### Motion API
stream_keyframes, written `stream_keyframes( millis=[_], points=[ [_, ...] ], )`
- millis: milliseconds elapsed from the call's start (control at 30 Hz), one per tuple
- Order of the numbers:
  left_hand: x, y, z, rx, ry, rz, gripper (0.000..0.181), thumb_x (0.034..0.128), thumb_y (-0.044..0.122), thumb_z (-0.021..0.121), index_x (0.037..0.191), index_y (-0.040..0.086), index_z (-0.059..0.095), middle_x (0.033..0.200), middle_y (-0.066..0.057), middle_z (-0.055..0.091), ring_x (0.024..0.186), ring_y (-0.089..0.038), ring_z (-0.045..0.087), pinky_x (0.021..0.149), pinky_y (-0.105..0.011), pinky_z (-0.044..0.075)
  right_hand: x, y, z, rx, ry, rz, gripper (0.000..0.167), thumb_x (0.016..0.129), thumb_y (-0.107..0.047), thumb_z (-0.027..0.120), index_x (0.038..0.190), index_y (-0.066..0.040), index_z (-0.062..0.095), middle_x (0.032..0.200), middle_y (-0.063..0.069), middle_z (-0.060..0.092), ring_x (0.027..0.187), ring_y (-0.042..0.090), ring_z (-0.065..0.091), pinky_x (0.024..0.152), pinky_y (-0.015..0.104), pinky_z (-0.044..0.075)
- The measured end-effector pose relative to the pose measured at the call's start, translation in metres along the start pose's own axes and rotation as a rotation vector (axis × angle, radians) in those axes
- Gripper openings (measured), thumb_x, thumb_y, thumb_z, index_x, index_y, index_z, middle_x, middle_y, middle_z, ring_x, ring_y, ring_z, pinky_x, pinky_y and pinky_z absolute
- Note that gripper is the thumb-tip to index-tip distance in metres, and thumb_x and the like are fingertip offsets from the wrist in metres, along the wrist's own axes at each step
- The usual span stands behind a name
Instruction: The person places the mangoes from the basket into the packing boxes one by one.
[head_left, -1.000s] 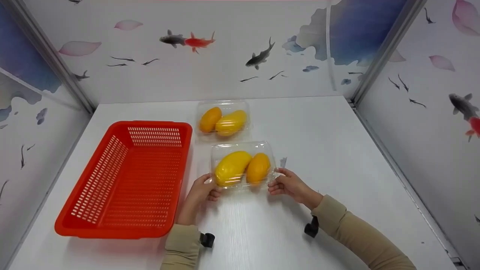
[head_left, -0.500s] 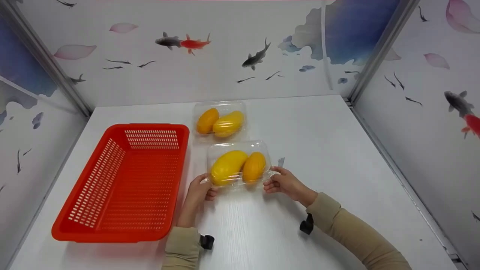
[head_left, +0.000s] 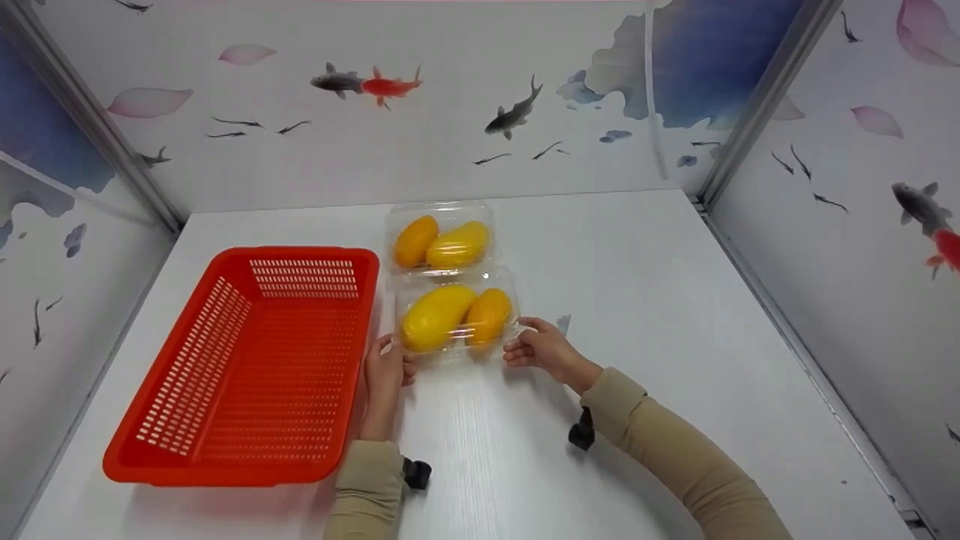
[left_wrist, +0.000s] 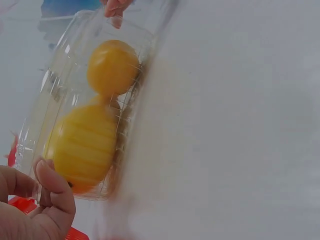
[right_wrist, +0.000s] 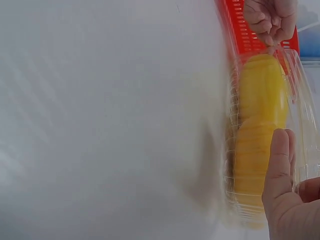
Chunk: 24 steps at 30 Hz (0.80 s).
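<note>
A clear plastic clamshell box (head_left: 496,279) holds a large yellow mango (head_left: 439,319) and a smaller orange mango (head_left: 489,316). My left hand (head_left: 385,369) pinches its near left corner between thumb and fingers, as the left wrist view confirms. At the opposite end, my right hand (head_left: 547,349) grips the right edge, thumb on one side in the right wrist view. The box's far side lies close against a second clear box (head_left: 482,211), which also contains an orange mango (head_left: 416,241) and a yellow one (head_left: 459,244).
To the left stands a red perforated basket (head_left: 277,375) with nothing in it, close beside my left hand. A small translucent scrap (head_left: 563,324) lies on the white table (head_left: 660,315) right of the box. Printed panels wall in the back and sides.
Both hands have carried the nearer box away from me and slightly left, up to the second box. The second box and the basket have stayed put.
</note>
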<state>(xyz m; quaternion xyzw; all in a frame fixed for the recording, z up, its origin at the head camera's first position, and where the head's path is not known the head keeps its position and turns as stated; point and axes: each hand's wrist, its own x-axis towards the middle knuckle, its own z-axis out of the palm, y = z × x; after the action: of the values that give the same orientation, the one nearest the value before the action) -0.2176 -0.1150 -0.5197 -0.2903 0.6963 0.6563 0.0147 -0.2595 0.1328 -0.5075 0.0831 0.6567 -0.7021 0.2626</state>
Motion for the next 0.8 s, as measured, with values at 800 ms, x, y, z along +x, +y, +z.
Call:
stream_keyframes(
  millis=[800],
  points=[
    [-0.003, 0.008, 0.000, 0.102, 0.037, 0.096, 0.046, 0.0950, 0.028, 0.040, 0.135, 0.007, 0.032, 0.122, -0.017, 0.049, 0.095, -0.027, 0.056, 0.084, -0.035, 0.049, 0.007, -0.004, -0.001, 0.022, -0.020, 0.032, 0.048, 0.097, -0.017, 0.042, 0.139, -0.003, 0.024, 0.098, 0.014, 0.060, 0.073, 0.018, 0.063, 0.076, 0.033, 0.053]
  ],
)
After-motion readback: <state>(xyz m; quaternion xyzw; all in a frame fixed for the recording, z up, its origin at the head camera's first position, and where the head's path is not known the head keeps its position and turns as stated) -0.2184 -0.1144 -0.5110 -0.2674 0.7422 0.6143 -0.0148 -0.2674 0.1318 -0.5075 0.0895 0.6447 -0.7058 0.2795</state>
